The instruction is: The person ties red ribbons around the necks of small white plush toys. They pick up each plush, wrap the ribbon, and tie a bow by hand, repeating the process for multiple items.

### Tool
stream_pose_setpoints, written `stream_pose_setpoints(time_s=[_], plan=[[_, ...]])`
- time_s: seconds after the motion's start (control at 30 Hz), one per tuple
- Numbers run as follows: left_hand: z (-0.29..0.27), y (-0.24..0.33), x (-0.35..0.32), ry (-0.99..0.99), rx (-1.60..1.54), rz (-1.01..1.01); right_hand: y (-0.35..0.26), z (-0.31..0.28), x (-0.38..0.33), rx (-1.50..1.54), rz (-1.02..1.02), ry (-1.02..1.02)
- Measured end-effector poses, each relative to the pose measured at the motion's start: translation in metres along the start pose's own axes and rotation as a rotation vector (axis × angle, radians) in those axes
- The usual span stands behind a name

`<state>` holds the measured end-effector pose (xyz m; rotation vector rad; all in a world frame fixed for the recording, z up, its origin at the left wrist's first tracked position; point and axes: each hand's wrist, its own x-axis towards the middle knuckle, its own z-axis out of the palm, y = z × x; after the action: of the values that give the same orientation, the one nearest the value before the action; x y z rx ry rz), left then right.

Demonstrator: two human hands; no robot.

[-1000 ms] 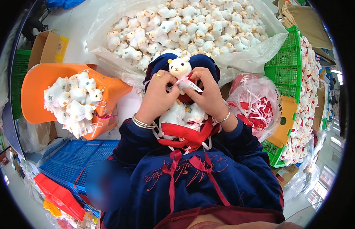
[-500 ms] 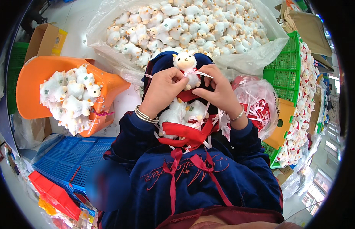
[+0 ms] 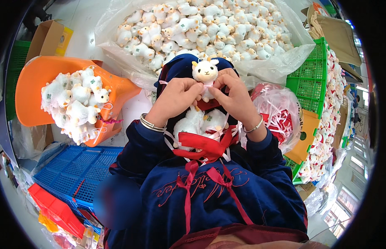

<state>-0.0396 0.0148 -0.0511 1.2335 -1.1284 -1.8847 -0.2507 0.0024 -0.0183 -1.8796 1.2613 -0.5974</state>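
Note:
A small white plush sheep [image 3: 205,71] with yellow horns stands upright over my lap, facing me. At its neck, a pale ribbon [image 3: 208,85] shows between my fingertips. My left hand [image 3: 181,96] pinches the ribbon on the left side of the neck. From the other side, my right hand [image 3: 233,96] is closed on the ribbon too, its thumb against the toy's chest. Below them, more white plush sheep [image 3: 189,124] lie in my lap. Red cloth pieces with white ribbons [image 3: 205,145] lie across these. My fingers hide most of the held toy's body.
A large clear plastic bag [image 3: 114,50] full of plush sheep lies ahead. At left, an orange chair [image 3: 33,93] carries more of them, near a blue crate [image 3: 72,170]. On the right are a bag of red ribboned pieces [image 3: 280,116] and a green crate [image 3: 307,83].
The ribbon end that stuck out to the right is no longer visible there. My hands have drawn closer together at the neck, and the toy's head sits slightly further right.

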Motion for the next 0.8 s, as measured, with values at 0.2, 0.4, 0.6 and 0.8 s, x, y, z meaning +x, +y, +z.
stream_pose_setpoints(time_s=[0.2, 0.4, 0.6, 0.8], plan=[[0.012, 0.003, -0.002, 0.148, 0.221, 0.143, 0.000, 0.005, -0.006, 0.066, 0.015, 0.042], [0.007, -0.011, -0.003, 0.326, 0.607, 0.553, 0.010, 0.009, -0.003, 0.066, -0.096, 0.077], [0.006, 0.012, 0.000, 0.113, 0.203, 0.094, 0.010, 0.005, -0.010, 0.037, 0.000, 0.098], [0.021, 0.009, 0.002, 0.185, 0.022, 0.013, 0.008, -0.006, -0.010, -0.085, -0.050, 0.065]])
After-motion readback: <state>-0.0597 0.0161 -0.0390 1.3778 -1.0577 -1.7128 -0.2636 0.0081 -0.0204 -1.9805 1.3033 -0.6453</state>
